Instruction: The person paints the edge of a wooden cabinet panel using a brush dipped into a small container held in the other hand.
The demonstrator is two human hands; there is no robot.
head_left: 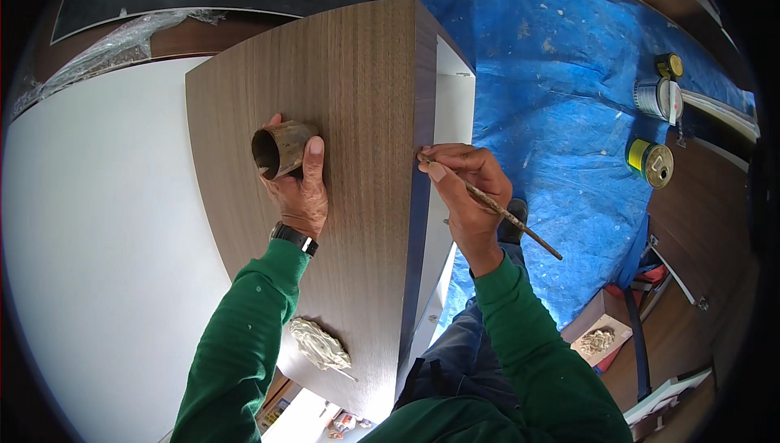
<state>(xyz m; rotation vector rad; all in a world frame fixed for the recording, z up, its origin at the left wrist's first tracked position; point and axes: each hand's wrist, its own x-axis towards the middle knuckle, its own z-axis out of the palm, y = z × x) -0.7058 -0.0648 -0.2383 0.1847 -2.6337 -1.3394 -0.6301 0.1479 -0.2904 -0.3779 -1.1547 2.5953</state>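
Observation:
My left hand (302, 195) wraps around a stained brown cup (294, 144), tilted so that its dark mouth faces left. The cup is over the top of a wood-grain cabinet (361, 110); whether it rests there I cannot tell. Between the fingers of my right hand (473, 191) is a thin, paint-smeared stick (524, 228) like a brush handle. Its front end is hidden at my fingertips, which are against or very close to the cabinet's dark right edge (419, 191). The stick's back end points down and right.
A wrinkled cream-coloured lump (321, 345) lies on the cabinet's near end. Beyond the right edge, a blue tarp (561, 118) covers the floor, with a yellow-labelled can (648, 162) and other tins (656, 97) on it. A white panel (106, 240) stretches along the left.

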